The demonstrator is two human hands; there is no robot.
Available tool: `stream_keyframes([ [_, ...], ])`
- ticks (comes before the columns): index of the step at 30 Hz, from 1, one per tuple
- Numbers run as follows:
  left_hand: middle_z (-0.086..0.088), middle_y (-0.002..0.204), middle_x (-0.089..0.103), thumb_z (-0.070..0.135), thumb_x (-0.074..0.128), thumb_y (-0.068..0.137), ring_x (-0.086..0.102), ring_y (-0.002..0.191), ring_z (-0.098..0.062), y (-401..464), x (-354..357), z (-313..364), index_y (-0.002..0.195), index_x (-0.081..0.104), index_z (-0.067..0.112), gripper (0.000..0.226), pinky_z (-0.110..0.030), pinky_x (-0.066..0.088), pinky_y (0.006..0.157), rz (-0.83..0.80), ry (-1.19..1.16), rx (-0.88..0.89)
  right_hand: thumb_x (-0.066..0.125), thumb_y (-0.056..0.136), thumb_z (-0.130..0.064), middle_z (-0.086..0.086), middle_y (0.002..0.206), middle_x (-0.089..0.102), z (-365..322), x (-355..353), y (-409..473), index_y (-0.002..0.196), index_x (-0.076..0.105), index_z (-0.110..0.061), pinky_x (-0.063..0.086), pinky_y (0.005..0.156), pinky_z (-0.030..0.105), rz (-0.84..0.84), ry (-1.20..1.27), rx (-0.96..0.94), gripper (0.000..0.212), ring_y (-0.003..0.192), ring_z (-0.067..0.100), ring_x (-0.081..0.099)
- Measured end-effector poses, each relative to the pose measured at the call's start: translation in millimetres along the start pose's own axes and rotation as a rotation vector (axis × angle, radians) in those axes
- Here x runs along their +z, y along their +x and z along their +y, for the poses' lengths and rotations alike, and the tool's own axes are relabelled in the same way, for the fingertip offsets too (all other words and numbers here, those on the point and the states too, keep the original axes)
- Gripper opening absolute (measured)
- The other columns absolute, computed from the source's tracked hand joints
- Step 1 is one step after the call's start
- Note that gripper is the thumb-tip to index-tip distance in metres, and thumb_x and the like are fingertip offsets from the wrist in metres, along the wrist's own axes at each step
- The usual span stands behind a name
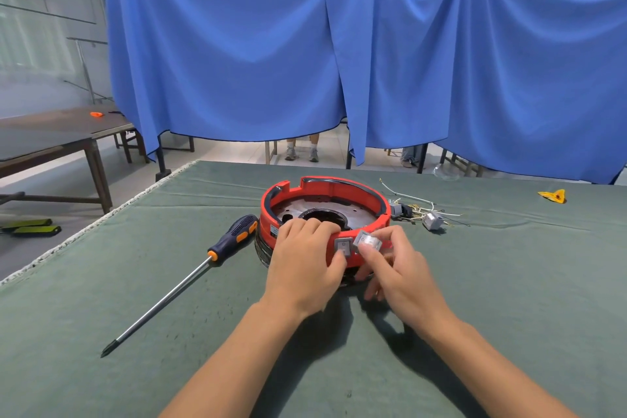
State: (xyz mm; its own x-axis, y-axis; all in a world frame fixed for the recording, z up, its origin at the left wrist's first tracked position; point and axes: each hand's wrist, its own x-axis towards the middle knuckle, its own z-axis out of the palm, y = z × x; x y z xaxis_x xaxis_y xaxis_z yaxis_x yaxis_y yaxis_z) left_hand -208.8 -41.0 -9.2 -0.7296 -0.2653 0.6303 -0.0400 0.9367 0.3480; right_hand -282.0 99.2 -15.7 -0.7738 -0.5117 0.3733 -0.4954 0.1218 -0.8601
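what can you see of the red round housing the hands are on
The red housing is a low round ring, plastic by its look, open on top with notches in its rim; inside lies a dark metal plate with a central hole. It sits flat on the green cloth. A grey rocker switch sits in its near wall. The left hand grips the near rim; the right hand pinches a second switch, tilted, against the wall beside the first.

Vantage: head-worn, above the green table [509, 282]
Facing: forward and down, blue curtain [237, 44] dead ahead
Nearness: close, left hand [305, 265] and right hand [398, 270] just below the lens
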Motion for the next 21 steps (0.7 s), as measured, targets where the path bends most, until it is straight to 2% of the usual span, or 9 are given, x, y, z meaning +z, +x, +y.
stream_keyframes([
  [2, 0.006, 0.108, 0.063, 0.039, 0.048, 0.080, 0.051, 0.106, -0.017, -0.9, 0.1, -0.3, 0.113, 0.063, 0.021, 0.040, -0.027, 0.027, 0.102, -0.001, 0.023, 0.013, 0.060, 0.087, -0.045, -0.010, 0.063, 0.065, 1.6, 0.4, -0.9, 0.086, 0.050, -0.032, 0.044, 0.053, 0.026, 0.056, -0.203, -0.105, 0.017, 0.051, 0.010, 0.057],
  [4, 0.006, 0.109, 0.063, 0.040, 0.049, 0.080, 0.051, 0.107, -0.017, -0.5, 0.2, -1.1, 0.114, 0.063, 0.022, 0.041, -0.028, 0.028, 0.101, -0.006, 0.024, 0.004, 0.065, 0.077, -0.055, -0.015, 0.064, 0.060, 1.1, -3.2, 0.8, 0.079, 0.052, -0.035, 0.039, 0.055, 0.021, 0.136, -0.329, -0.164, 0.024, 0.058, 0.007, 0.054],
  [6, 0.006, 0.109, 0.064, 0.041, 0.048, 0.080, 0.051, 0.107, -0.016, 0.2, 0.5, -0.9, 0.113, 0.063, 0.022, 0.041, -0.028, 0.028, 0.101, -0.009, 0.024, -0.001, 0.074, 0.071, -0.050, -0.013, 0.059, 0.057, 2.0, -7.3, 3.3, 0.076, 0.056, -0.031, 0.039, 0.053, 0.019, 0.160, -0.361, -0.204, 0.026, 0.057, 0.007, 0.052],
  [8, 0.006, 0.108, 0.064, 0.040, 0.048, 0.079, 0.052, 0.106, -0.017, 0.8, 0.9, -0.4, 0.112, 0.063, 0.022, 0.041, -0.028, 0.027, 0.101, -0.008, 0.034, 0.001, 0.080, 0.070, -0.037, -0.014, 0.060, 0.059, 4.5, -8.8, 4.7, 0.076, 0.058, -0.026, 0.045, 0.056, 0.025, 0.141, -0.393, -0.205, 0.025, 0.057, 0.006, 0.054],
  [10, 0.006, 0.107, 0.064, 0.040, 0.047, 0.079, 0.052, 0.106, -0.018, 0.8, 1.1, 0.0, 0.111, 0.063, 0.022, 0.040, -0.028, 0.027, 0.101, -0.006, 0.045, 0.003, 0.078, 0.071, -0.028, -0.013, 0.061, 0.061, 6.6, -8.5, 5.0, 0.075, 0.057, -0.025, 0.049, 0.058, 0.030, 0.149, -0.392, -0.183, 0.022, 0.058, 0.006, 0.057],
  [12, 0.006, 0.108, 0.063, 0.042, 0.045, 0.079, 0.051, 0.106, -0.017, 0.9, 1.0, 0.3, 0.113, 0.062, 0.023, 0.042, -0.028, 0.027, 0.101, -0.010, 0.050, 0.001, 0.076, 0.071, -0.026, -0.015, 0.061, 0.062, 8.4, -8.2, 5.1, 0.074, 0.053, -0.028, 0.048, 0.056, 0.026, 0.198, -0.359, -0.174, 0.023, 0.057, 0.005, 0.057],
  [16, 0.006, 0.104, 0.061, 0.044, 0.043, 0.082, 0.049, 0.104, -0.016, 0.8, 0.8, 0.5, 0.120, 0.060, 0.029, 0.044, -0.028, 0.026, 0.100, -0.007, 0.054, 0.006, 0.072, 0.074, -0.031, -0.012, 0.064, 0.065, 9.6, -7.9, 4.0, 0.078, 0.046, -0.031, 0.049, 0.056, 0.031, 0.201, -0.320, -0.152, 0.026, 0.058, 0.006, 0.060],
  [21, 0.007, 0.090, 0.055, 0.045, 0.042, 0.086, 0.048, 0.094, -0.014, 0.0, 0.7, 2.0, 0.121, 0.061, 0.036, 0.041, -0.026, 0.021, 0.093, 0.005, 0.071, 0.008, 0.068, 0.078, -0.053, -0.013, 0.061, 0.057, 7.9, -5.0, 0.5, 0.078, 0.044, -0.029, 0.047, 0.059, 0.035, 0.182, -0.467, -0.127, 0.034, 0.062, 0.013, 0.057],
])
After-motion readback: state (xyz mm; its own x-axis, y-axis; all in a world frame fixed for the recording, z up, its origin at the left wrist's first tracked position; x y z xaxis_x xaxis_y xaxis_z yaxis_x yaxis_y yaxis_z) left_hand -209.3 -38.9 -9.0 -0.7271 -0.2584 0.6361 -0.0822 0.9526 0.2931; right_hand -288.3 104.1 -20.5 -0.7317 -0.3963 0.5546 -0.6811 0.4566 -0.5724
